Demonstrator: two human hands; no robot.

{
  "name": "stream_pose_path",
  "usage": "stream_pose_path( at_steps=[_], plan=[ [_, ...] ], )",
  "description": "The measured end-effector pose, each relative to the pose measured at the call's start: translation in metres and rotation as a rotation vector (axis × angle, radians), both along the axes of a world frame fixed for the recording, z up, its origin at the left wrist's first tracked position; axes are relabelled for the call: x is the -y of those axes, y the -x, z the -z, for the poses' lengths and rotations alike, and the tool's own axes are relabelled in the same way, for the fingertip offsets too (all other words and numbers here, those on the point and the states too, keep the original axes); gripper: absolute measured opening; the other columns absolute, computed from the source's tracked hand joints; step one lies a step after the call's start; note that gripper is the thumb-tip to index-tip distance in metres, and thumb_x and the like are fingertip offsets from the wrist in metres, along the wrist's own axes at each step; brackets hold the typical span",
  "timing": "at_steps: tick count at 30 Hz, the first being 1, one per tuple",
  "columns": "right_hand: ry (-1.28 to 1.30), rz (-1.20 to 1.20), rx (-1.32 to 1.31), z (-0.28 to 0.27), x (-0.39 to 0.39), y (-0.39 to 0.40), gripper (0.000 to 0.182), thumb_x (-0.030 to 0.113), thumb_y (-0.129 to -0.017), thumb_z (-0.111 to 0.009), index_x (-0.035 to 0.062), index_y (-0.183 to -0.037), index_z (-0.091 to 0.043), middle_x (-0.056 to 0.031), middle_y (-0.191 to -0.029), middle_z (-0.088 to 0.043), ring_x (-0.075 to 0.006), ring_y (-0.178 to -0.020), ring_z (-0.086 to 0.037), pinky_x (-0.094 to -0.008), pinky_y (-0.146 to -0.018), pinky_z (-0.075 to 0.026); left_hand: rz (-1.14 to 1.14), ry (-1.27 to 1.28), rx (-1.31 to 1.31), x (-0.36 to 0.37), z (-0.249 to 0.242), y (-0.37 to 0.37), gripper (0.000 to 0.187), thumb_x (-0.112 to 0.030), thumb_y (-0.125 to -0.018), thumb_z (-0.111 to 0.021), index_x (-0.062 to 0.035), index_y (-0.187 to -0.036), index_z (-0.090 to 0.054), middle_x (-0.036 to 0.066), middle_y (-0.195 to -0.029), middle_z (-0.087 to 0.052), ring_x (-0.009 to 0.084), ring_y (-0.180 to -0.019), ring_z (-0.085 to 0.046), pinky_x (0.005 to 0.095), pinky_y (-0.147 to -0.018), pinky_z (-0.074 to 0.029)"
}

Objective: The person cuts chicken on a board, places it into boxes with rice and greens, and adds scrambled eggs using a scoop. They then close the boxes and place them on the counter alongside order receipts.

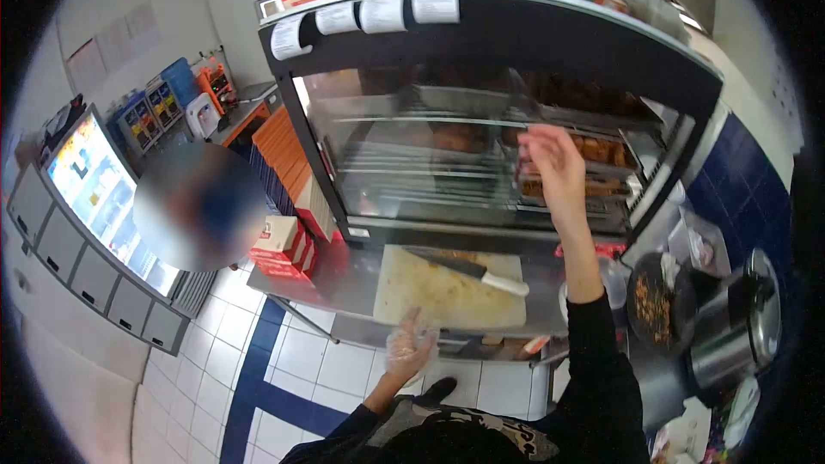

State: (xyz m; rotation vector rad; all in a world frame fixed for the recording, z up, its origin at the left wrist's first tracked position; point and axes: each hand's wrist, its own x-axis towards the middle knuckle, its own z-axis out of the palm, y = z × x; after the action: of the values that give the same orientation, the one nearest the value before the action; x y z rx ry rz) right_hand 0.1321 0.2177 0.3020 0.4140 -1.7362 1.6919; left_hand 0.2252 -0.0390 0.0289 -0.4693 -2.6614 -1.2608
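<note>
Hovering before the glass cabinet (412,159), the bare right hand (557,170) shows loosely bent, parted fingers; the gloved left hand (410,346), half-spread, hangs at the near edge of the cutting board (447,298), where a knife (469,269) lies toward the far right.

Right arm (589,309) stretched forward and up from where I stand, forearm bare below a black sleeve (597,361). Right hand (557,163) bare, raised, fingers loosely curled toward the person's left, fingertips slightly blurred. Left hand (412,345) low, near the torso, in a clear plastic glove (402,352), fingers pointing forward, loosely spread. Left forearm (383,392) angled inward.
</note>
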Motion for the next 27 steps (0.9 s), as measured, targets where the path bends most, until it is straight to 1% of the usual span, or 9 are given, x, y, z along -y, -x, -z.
stream_pose_path(
  at_steps=[4,6,9,12,14,19,22,24,27],
  plan=[
    [-0.044,-0.038,-0.179,-0.072,0.056,0.062,0.02,0.01,-0.087,-0.056,0.003,-0.106,-0.053,-0.0063,-0.101,-0.06,-0.0095,-0.081,-0.057,-0.0199,-0.066,-0.045,-0.104,-0.188,-0.033,0.022,0.003,0.062,0.064,-0.027,-0.079,-0.062,-0.0026,-0.132,-0.035,0.024,-0.129,-0.043,0.0375,-0.12,-0.041,0.042,-0.1,-0.032],
    [-0.058,-0.106,-0.176,-0.087,0.078,0.081,0.02,0.007,-0.086,-0.056,0.0028,-0.106,-0.054,-0.0056,-0.102,-0.059,-0.0095,-0.08,-0.057,-0.0202,-0.066,-0.045,-0.147,-0.176,0.045,0.032,0.002,0.076,0.063,-0.011,-0.082,-0.06,-0.0052,-0.136,-0.029,0.018,-0.136,-0.037,0.0278,-0.124,-0.039,0.0374,-0.097,-0.038],
    [-0.109,-0.076,-0.201,-0.095,0.104,0.097,0.02,0.005,-0.084,-0.057,0.0049,-0.103,-0.058,-0.0067,-0.111,-0.054,-0.009,-0.082,-0.054,-0.0205,-0.065,-0.045,-0.128,-0.364,0.078,0.036,0.006,0.085,0.064,-0.007,-0.082,-0.059,-0.0052,-0.136,-0.027,0.017,-0.136,-0.036,0.0289,-0.124,-0.039,0.0378,-0.098,-0.037],
    [-0.166,-0.011,-0.285,-0.092,0.118,0.112,0.021,0.005,-0.082,-0.058,0.0089,-0.102,-0.062,-0.0072,-0.117,-0.05,-0.0095,-0.085,-0.052,-0.0195,-0.061,-0.044,-0.209,-0.407,0.044,0.039,0.013,0.086,0.058,-0.018,-0.079,-0.062,-0.003,-0.129,-0.039,0.022,-0.123,-0.048,0.0328,-0.115,-0.048,0.0374,-0.095,-0.039],
    [-0.271,0.16,-0.303,-0.093,0.122,0.117,0.024,0.005,-0.081,-0.06,0.0109,-0.103,-0.063,-0.0065,-0.116,-0.05,-0.0093,-0.084,-0.052,-0.0189,-0.058,-0.042,-0.23,-0.406,0.106,0.042,0.015,0.085,0.057,-0.018,-0.078,-0.063,-0.0034,-0.128,-0.04,0.021,-0.122,-0.049,0.0323,-0.113,-0.049,0.0372,-0.094,-0.04],
    [-0.189,0.096,-0.298,-0.099,0.13,0.136,0.021,0.004,-0.08,-0.059,0.0061,-0.1,-0.065,-0.0071,-0.109,-0.056,-0.0092,-0.076,-0.052,-0.0199,-0.057,-0.041,-0.233,-0.382,0.148,0.043,0.02,0.087,0.056,-0.021,-0.077,-0.064,-0.005,-0.127,-0.042,0.02,-0.119,-0.052,0.0311,-0.111,-0.051,0.0373,-0.091,-0.042],
    [-0.182,0.076,-0.373,-0.087,0.131,0.141,0.016,0.003,-0.08,-0.059,0.003,-0.095,-0.066,-0.0072,-0.097,-0.061,-0.0102,-0.071,-0.052,-0.0214,-0.058,-0.042,-0.204,-0.361,0.156,0.041,0.024,0.089,0.056,-0.021,-0.076,-0.064,-0.0058,-0.127,-0.043,0.02,-0.12,-0.051,0.0312,-0.111,-0.051,0.038,-0.091,-0.043],
    [-0.22,0.136,-0.434,-0.068,0.139,0.119,0.012,0.002,-0.079,-0.061,0.0024,-0.09,-0.067,-0.0069,-0.085,-0.064,-0.0126,-0.073,-0.055,-0.0235,-0.064,-0.044,-0.165,-0.295,0.075,0.035,0.016,0.09,0.055,-0.027,-0.079,-0.062,-0.0056,-0.126,-0.045,0.021,-0.122,-0.05,0.0321,-0.112,-0.05,0.0393,-0.092,-0.041],
    [-0.177,0.004,-0.263,0.0,0.135,0.069,0.01,-0.002,-0.074,-0.067,-0.001,-0.083,-0.065,-0.0088,-0.086,-0.063,-0.0177,-0.079,-0.059,-0.0272,-0.074,-0.046,-0.183,-0.294,0.182,0.021,0.025,0.087,0.055,-0.038,-0.082,-0.058,-0.0057,-0.125,-0.046,0.021,-0.123,-0.049,0.0332,-0.112,-0.049,0.0398,-0.094,-0.039]
  ],
)
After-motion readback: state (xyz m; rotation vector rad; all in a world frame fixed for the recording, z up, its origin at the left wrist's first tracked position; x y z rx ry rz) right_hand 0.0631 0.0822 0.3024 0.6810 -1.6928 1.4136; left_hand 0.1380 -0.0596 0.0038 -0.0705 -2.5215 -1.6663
